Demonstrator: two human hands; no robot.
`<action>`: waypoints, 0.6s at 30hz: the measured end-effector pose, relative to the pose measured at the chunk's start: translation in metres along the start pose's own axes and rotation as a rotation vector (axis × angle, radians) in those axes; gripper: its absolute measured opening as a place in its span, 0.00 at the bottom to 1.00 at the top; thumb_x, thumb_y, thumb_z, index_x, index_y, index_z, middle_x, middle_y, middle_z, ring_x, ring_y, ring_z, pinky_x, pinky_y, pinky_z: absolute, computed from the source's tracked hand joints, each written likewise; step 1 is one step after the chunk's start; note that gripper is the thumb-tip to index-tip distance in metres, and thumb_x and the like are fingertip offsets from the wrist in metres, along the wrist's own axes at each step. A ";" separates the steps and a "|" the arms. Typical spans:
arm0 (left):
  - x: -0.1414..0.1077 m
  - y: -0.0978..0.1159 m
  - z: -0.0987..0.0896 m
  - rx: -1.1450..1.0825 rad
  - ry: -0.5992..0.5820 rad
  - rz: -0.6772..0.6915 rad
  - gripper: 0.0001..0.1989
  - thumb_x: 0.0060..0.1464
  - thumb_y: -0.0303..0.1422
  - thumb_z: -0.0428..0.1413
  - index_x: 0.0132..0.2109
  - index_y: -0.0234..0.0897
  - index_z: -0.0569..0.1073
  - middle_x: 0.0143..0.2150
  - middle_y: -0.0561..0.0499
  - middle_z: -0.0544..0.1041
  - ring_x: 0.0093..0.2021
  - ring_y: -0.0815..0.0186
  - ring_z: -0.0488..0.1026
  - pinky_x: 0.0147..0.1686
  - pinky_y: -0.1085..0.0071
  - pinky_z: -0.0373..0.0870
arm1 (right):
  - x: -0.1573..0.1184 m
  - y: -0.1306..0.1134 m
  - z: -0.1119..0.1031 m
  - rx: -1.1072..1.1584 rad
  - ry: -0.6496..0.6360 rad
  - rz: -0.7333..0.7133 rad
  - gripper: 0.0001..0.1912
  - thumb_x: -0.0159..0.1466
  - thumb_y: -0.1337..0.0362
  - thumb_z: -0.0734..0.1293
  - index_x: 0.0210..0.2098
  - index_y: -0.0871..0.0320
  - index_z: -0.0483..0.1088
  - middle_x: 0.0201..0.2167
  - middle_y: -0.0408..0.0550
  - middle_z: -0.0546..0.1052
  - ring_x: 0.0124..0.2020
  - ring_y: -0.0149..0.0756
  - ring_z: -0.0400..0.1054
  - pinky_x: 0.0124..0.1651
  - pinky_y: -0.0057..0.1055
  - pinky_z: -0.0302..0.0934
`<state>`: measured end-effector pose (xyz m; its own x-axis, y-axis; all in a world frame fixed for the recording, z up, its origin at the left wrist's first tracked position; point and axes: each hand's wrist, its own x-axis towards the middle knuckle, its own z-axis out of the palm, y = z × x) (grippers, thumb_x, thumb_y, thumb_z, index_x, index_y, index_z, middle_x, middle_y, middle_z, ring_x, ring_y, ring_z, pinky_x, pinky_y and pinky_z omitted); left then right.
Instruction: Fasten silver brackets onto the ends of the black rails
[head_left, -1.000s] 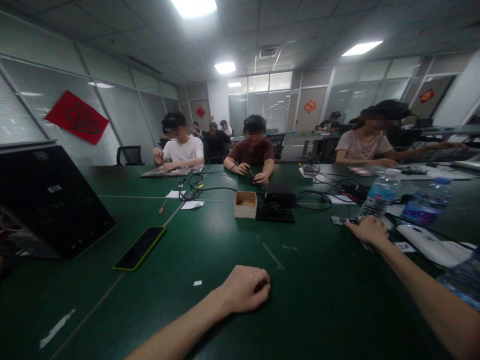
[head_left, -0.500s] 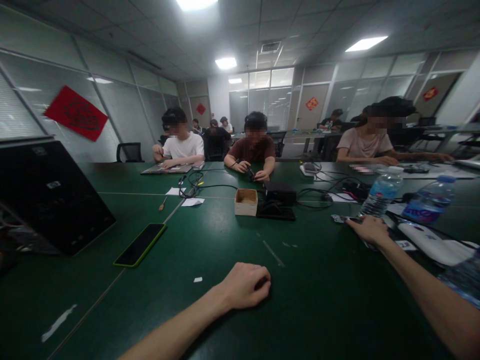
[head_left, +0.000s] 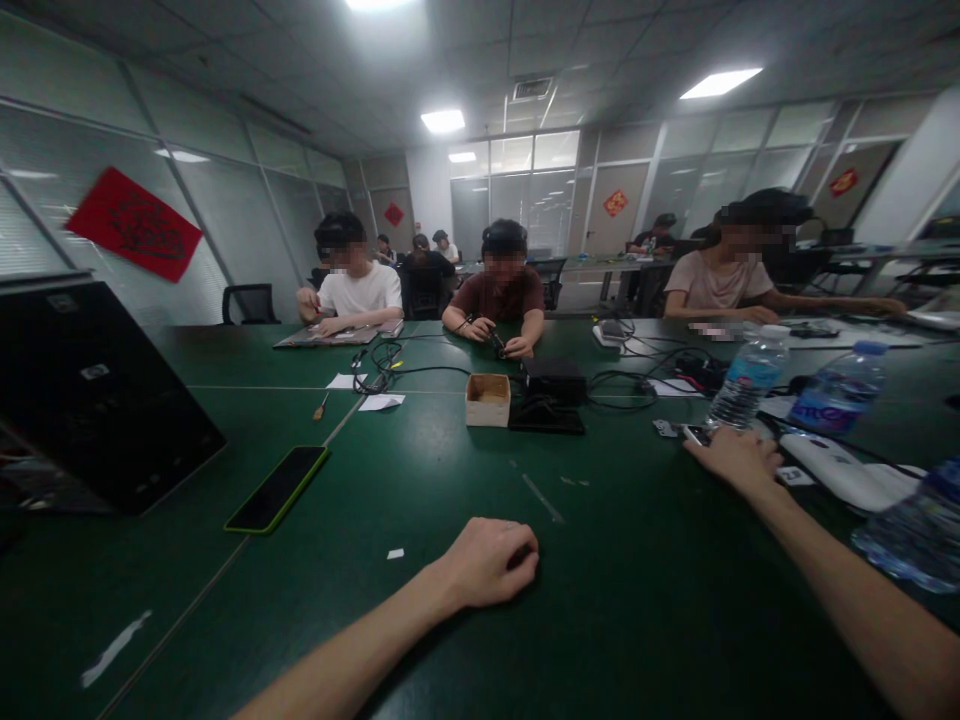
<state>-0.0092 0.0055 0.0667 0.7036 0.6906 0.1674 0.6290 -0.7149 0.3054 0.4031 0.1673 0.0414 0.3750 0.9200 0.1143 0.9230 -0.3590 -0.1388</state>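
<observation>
My left hand rests on the green table near the middle, its fingers curled in and nothing seen in them. At the right my right hand lies over a phone-like object, with its fingers around it; most of that object is hidden under the hand. A small grey metallic piece lies just left of it. Behind the hand stand a clear water bottle and a bottle with a blue cap. A white device lies to its right.
An open pale box stands beside a black device with cables. A green-edged phone lies at left, near a black HP case. Another bottle is at the right edge. People sit across the table.
The view has shifted slightly to the right. My right hand has moved a little, and more of the phone-like object's white end shows. My left hand stays curled on the table.
</observation>
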 end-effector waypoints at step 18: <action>0.000 -0.002 0.001 -0.011 -0.003 0.007 0.05 0.60 0.31 0.51 0.40 0.37 0.71 0.33 0.53 0.75 0.31 0.67 0.72 0.32 0.75 0.65 | -0.011 -0.015 -0.013 0.069 -0.046 -0.027 0.18 0.64 0.56 0.62 0.37 0.66 0.75 0.34 0.61 0.77 0.38 0.50 0.71 0.35 0.35 0.62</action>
<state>-0.0102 0.0070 0.0650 0.7093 0.6850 0.1664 0.6203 -0.7186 0.3142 0.3860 0.1608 0.0555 0.3446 0.9359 0.0732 0.9237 -0.3241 -0.2042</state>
